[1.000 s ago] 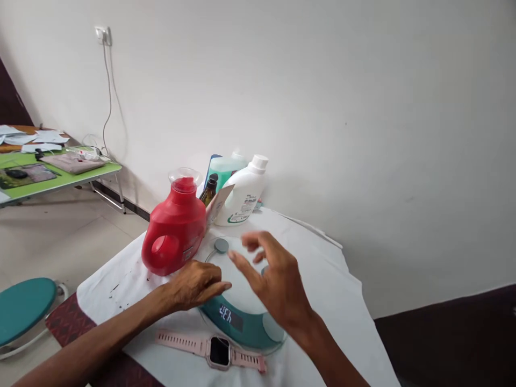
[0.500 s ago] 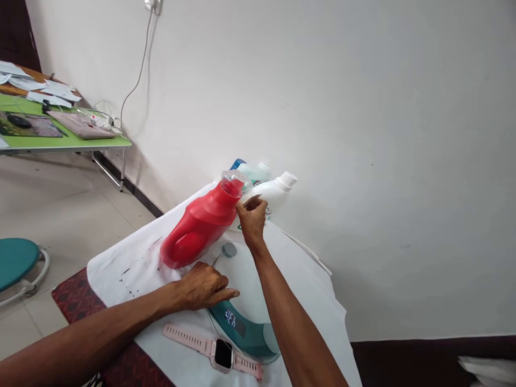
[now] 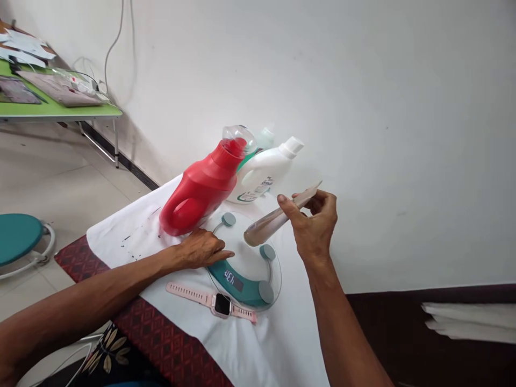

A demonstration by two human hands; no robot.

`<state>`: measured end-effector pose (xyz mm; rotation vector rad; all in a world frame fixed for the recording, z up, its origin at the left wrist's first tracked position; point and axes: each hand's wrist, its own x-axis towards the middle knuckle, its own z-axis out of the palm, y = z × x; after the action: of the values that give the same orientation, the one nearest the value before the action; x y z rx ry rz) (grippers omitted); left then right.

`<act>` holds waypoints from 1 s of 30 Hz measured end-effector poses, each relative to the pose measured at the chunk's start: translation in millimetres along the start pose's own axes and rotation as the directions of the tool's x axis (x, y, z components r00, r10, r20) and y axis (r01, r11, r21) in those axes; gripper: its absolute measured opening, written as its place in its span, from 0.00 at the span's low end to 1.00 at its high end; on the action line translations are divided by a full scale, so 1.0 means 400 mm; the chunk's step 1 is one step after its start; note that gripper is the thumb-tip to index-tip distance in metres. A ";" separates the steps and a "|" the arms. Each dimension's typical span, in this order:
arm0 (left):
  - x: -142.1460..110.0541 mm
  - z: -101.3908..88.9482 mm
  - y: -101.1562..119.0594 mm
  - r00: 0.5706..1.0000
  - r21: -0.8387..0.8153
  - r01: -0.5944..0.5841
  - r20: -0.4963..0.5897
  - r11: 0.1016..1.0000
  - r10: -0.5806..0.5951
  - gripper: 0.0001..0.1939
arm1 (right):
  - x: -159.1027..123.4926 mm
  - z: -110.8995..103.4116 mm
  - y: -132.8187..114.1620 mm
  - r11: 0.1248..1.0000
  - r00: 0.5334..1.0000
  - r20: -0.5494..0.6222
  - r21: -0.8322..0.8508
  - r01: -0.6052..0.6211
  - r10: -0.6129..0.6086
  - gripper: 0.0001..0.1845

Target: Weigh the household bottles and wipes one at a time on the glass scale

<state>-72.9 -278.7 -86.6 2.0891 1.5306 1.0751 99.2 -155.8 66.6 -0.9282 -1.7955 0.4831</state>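
Observation:
My right hand (image 3: 316,228) pinches a beige squeeze tube (image 3: 268,224) between thumb and fingers near its flat end. The tube is tilted in the air over a round glass scale (image 3: 252,293) with a teal band and a lit display. My left hand (image 3: 205,249) lies at the scale's left edge with its index finger stretched out and nothing in it. Just behind that hand stands a red jug-like bottle (image 3: 201,188) with a clear cap. A white bottle (image 3: 266,172) is behind the scale. A pink smartwatch (image 3: 221,305) lies in front of it.
A white cloth (image 3: 121,226) covers the table, over a dark red patterned cover (image 3: 157,333). Behind the white bottle is a pale green bottle (image 3: 265,138). A green table (image 3: 52,110) and a teal stool (image 3: 20,236) stand at left. The wall (image 3: 382,134) rises behind.
My right hand has come from beside the bottles, toward me and to the right, bringing the squeeze tube over the scale. My left hand stays by the scale. The view has tilted down.

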 end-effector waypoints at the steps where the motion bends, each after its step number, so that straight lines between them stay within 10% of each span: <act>1: 0.001 0.001 -0.001 1.000 -0.014 0.003 -0.009 1.000 -0.003 0.32 | -0.017 -0.011 0.007 1.000 1.000 0.008 -0.018 -0.016 0.016 0.37; 15: 0.004 0.000 0.011 0.991 -0.032 0.106 -0.080 0.994 -0.108 0.25 | -0.122 -0.101 0.083 0.989 0.979 0.146 0.025 -0.146 0.140 0.48; 19: 0.003 0.009 0.019 0.962 0.021 0.221 -0.167 0.975 -0.215 0.21 | -0.216 -0.168 0.176 0.970 0.974 0.023 0.093 -0.226 0.225 0.41; 30: 0.010 -0.003 0.033 0.955 0.120 0.289 -0.112 0.950 -0.276 0.23 | -0.445 -0.198 0.331 0.797 0.798 -0.004 0.024 -0.603 0.603 0.31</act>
<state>-64.5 -279.9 -75.8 1.8467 1.9279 0.9997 253.8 -218.7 -99.4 -1.4941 -1.4462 0.8927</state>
